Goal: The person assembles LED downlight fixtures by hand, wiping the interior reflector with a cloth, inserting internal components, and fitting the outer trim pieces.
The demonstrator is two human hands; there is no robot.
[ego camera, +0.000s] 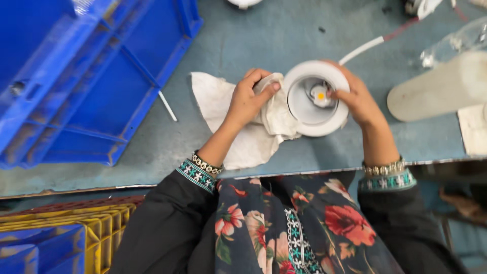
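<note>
Grey-blue bench (264, 35): white downlight (304, 109) opening faces up.

Crate (86, 76) lies left of cloth (223, 116); lamp housing (317, 99) apparently overlaps cloth.

Both forearms are being held forward and angled inward. The left hand (247, 99) is being kept curled in a closed grip, the right hand (356, 99) likewise.

Grey-blue worktable (253, 35), blue plastic crate (91, 76) at its left, crumpled white cloth (213, 96), thin white stick (167, 105), white cable (362, 49)
</note>
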